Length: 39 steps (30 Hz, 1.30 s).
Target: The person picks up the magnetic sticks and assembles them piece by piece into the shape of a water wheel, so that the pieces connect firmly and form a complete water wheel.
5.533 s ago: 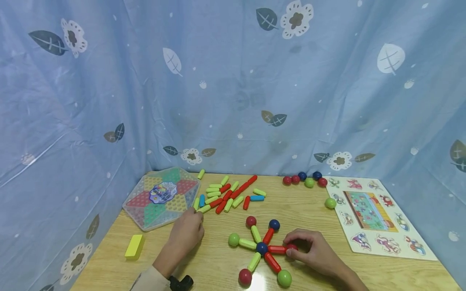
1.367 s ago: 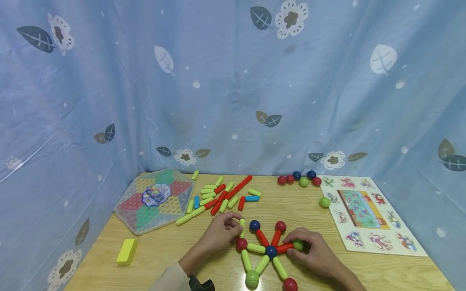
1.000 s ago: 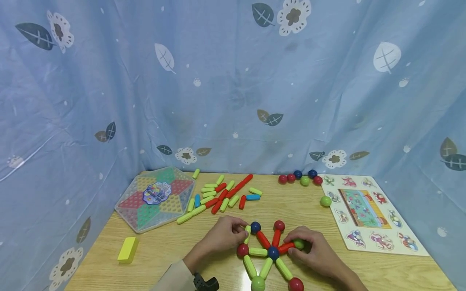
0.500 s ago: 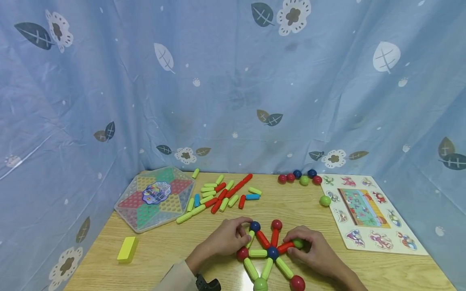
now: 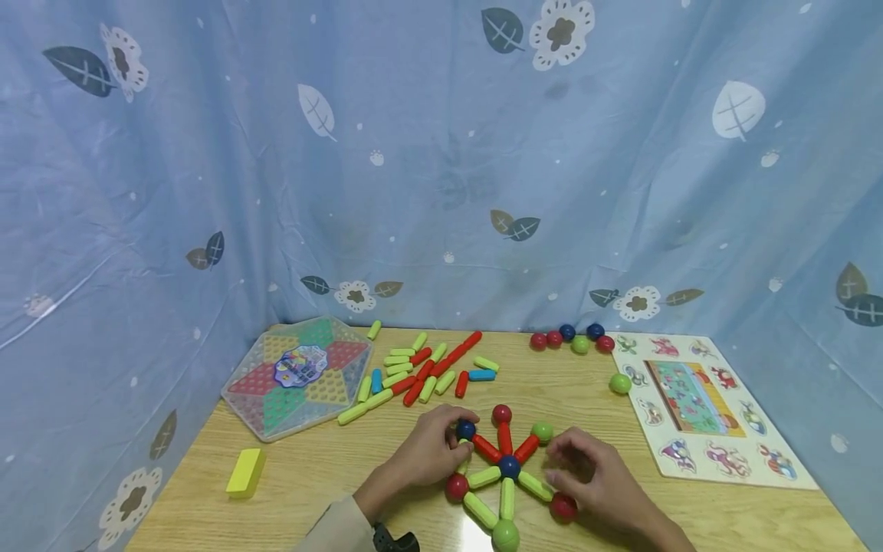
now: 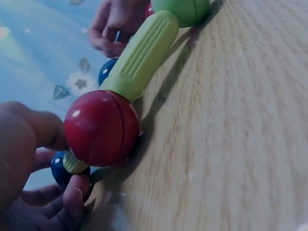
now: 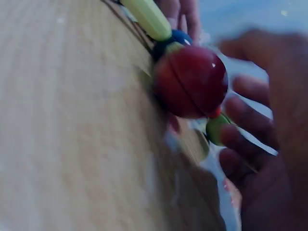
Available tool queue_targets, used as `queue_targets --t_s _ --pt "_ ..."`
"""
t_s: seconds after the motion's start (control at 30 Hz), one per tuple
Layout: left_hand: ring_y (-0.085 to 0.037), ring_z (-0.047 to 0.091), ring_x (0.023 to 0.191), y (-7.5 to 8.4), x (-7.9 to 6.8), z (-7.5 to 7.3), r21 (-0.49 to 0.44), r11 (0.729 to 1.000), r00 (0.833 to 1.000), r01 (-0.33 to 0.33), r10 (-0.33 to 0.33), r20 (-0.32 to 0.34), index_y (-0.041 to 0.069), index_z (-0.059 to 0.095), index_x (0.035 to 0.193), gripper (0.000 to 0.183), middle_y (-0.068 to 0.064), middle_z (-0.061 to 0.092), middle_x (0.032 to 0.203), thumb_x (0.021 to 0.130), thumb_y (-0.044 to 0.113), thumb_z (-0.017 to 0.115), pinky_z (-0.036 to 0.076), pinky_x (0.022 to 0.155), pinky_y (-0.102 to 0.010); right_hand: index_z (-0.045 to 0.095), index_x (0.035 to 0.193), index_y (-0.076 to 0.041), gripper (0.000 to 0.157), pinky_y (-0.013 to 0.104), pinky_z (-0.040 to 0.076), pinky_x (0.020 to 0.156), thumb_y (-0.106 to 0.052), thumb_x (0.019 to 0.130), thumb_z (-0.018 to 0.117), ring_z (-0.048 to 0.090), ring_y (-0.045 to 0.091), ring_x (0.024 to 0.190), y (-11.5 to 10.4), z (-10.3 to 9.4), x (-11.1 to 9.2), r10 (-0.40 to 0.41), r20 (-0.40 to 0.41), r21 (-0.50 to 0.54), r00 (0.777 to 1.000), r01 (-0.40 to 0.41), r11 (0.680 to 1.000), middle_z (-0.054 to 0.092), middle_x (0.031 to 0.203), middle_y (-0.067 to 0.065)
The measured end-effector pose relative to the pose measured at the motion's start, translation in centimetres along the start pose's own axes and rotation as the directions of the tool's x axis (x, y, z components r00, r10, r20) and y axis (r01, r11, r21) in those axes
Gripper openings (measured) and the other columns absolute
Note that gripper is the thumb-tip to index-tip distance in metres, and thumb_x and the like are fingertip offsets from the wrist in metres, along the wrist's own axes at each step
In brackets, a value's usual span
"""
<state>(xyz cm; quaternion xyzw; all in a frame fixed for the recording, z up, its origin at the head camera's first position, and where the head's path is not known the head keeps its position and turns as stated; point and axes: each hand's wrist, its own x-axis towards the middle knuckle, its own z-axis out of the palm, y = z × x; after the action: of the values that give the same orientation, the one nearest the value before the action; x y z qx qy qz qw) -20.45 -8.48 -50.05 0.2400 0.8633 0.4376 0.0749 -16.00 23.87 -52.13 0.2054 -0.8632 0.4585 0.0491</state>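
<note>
A star of magnetic rods and balls lies on the table, with a blue hub ball (image 5: 509,467), red and lime spokes and balls at their ends. My left hand (image 5: 431,452) curls its fingers round an outer blue ball (image 5: 466,429), its thumb by the lime rod (image 6: 74,163) that runs to a red ball (image 5: 457,487). Another lime outer rod (image 5: 480,510) joins that red ball to the near green ball (image 5: 506,535). My right hand (image 5: 596,479) holds nothing, fingers loosely bent, beside the right red ball (image 5: 563,507) and the right green ball (image 5: 542,432).
Loose lime, red and blue rods (image 5: 428,376) lie at the back. Several balls (image 5: 580,344) sit by the curtain, and a lone green ball (image 5: 620,383) touches the picture puzzle board (image 5: 752,468). Left are a Chinese checkers board (image 5: 297,376) and a yellow block (image 5: 245,473).
Two lime rods have joined the star's left rim over these seconds. Since half a second ago the star has turned counterclockwise, and my right hand has let go of its green ball end.
</note>
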Motion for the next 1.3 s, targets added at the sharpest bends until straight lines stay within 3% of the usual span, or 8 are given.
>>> queue_targets --t_s 0.13,0.33,0.53,0.7,0.83,0.93,1.1,1.3 --pt "-0.004 0.057 0.077 -0.2 -0.2 -0.1 0.014 1.0 0.999 0.019 -0.018 -0.043 0.013 0.076 0.132 0.033 0.001 0.067 0.112 0.099 0.016 0.079 0.049 0.071 -0.022 0.073 0.121 -0.033 0.03 0.024 0.053 0.087 -0.027 0.095 0.087 0.064 0.008 0.096 -0.2 0.0 -0.4 -0.077 0.187 -0.007 0.979 0.08 0.997 0.072 0.113 -0.016" --pt "-0.004 0.063 0.08 -1.2 -1.2 -1.3 -0.062 0.998 0.999 0.0 0.003 0.047 0.017 0.081 0.122 0.021 0.009 0.073 0.101 0.103 0.025 0.077 0.053 0.072 -0.022 0.075 0.113 -0.039 0.031 0.023 0.056 0.087 -0.018 0.093 0.088 0.064 0.004 0.1 0.3 -0.6 -0.5 -0.053 0.106 -0.109 0.993 0.065 0.992 0.072 0.111 -0.021" --pt "-0.01 0.075 0.105 -3.6 -3.6 -4.9 -0.247 0.969 0.992 0.008 0.024 0.127 0.01 0.077 0.133 0.03 -0.003 0.08 0.119 0.106 0.022 0.074 0.06 0.092 -0.024 0.078 0.112 -0.034 0.028 0.021 0.055 0.088 -0.014 0.094 0.087 0.067 0.007 0.099 0.8 -0.8 -0.5 -0.055 0.059 -0.087 0.997 0.06 0.994 0.074 0.111 -0.017" --pt "-0.014 0.078 0.108 -5.7 -6.4 -9.3 -0.305 0.952 0.996 -0.018 -0.009 -0.087 -0.004 0.071 0.137 0.037 -0.023 0.078 0.126 0.104 0.012 0.076 0.062 0.095 -0.026 0.079 0.111 -0.032 0.027 0.021 0.055 0.087 -0.014 0.094 0.087 0.068 0.009 0.098 0.8 -0.8 -0.5 -0.07 0.048 -0.058 0.996 0.072 0.996 0.076 0.11 -0.015" --pt "-0.009 0.076 0.094 -6.5 -7.7 -11.4 -0.07 0.997 0.931 -0.024 -0.003 -0.364 -0.001 0.078 0.126 0.028 -0.017 0.081 0.112 0.098 0.004 0.08 0.063 0.082 -0.026 0.079 0.11 -0.034 0.03 0.02 0.054 0.087 -0.012 0.092 0.088 0.068 0.007 0.097 0.8 -0.9 -0.5 -0.062 0.033 -0.05 0.998 0.063 0.997 0.076 0.109 -0.017" --pt "-0.013 0.074 0.089 -6.7 -7.7 -11.6 0.232 0.972 0.902 0.036 0.068 -0.427 0.006 0.082 0.119 0.026 -0.009 0.081 0.107 0.093 0.001 0.084 0.063 0.077 -0.031 0.079 0.11 -0.034 0.031 0.021 0.055 0.086 -0.01 0.092 0.088 0.068 0.006 0.097 0.9 -0.9 -0.6 -0.089 0.023 -0.057 0.996 0.09 0.994 0.075 0.108 -0.017" --pt "-0.026 0.069 0.103 -6.5 -7.2 -10.2 0.536 0.84 0.945 0.084 0.104 -0.311 0.01 0.082 0.115 0.025 -0.007 0.076 0.114 0.091 0.007 0.087 0.061 0.088 -0.046 0.078 0.111 -0.032 0.029 0.022 0.055 0.085 -0.012 0.093 0.088 0.069 0.006 0.098 1.0 -0.9 -0.6 -0.127 0.018 -0.059 0.992 0.128 0.99 0.076 0.109 -0.016" --pt "-0.02 0.064 0.096 -6.1 -7.0 -9.0 0.61 0.781 0.952 0.132 0.072 -0.298 0.012 0.078 0.106 0.017 -0.003 0.066 0.103 0.093 0.004 0.085 0.06 0.081 -0.041 0.078 0.112 -0.032 0.028 0.021 0.055 0.085 -0.012 0.094 0.087 0.069 0.007 0.099 0.9 -0.8 -0.6 -0.125 0.02 -0.047 0.992 0.126 0.991 0.076 0.11 -0.015"
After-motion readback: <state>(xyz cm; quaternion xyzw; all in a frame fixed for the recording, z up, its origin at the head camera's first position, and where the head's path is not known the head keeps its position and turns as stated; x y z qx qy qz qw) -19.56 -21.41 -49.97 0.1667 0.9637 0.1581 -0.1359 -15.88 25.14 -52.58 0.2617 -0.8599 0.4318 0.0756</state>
